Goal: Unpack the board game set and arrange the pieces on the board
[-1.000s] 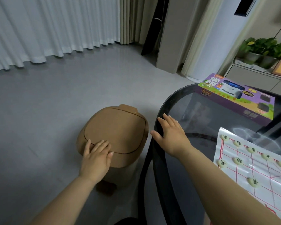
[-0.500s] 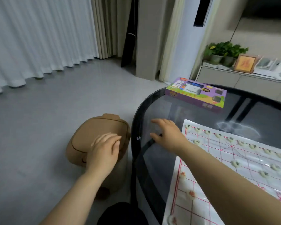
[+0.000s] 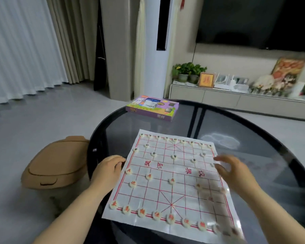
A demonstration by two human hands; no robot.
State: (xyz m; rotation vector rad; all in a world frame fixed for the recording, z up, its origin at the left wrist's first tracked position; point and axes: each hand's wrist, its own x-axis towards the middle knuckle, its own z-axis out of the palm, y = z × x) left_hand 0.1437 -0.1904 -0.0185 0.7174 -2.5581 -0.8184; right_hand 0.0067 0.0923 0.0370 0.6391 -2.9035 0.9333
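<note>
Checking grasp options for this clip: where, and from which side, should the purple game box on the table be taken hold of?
Likely by its long near edge, coming from the person's side. The purple box lies flat and thin at the far rim of the glass table, its long side wall facing the person. A thumb on top and fingers on that wall could tip it up.

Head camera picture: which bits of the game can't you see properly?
Right hand: smeared by motion in the head view; touching the board or not is unclear.
Left hand: fingers curl at the board's edge; whether they pinch it is hidden.
Near right corner pieces: blurred, marks unreadable.
Far row pieces: marks too small.
Box: print too small.
</note>
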